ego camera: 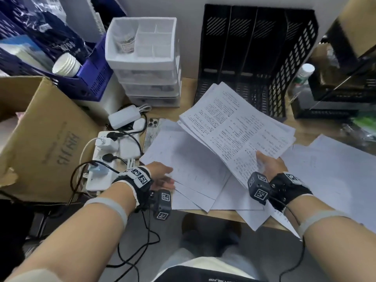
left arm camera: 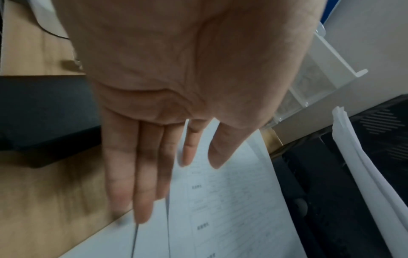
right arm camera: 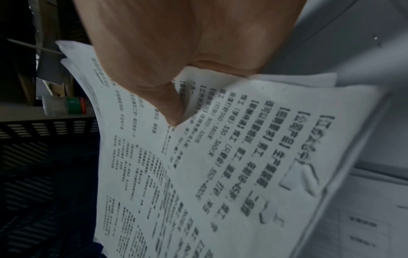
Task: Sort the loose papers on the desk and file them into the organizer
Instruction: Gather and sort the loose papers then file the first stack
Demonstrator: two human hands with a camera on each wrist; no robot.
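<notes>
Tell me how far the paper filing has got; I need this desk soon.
Nothing looks filed: the visible slots of the black perforated plastic organizer show no paper. In hand: the right hand pinches a stack of printed white sheets, raised in front of the organizer. The left hand, fingers straight, rests on loose white sheets lying on the wooden desk. Left: gathering those, plus more sheets on the right, then filing.

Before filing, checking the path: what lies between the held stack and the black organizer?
Nothing: in the head view the stack tips right up to the organizer.
</notes>
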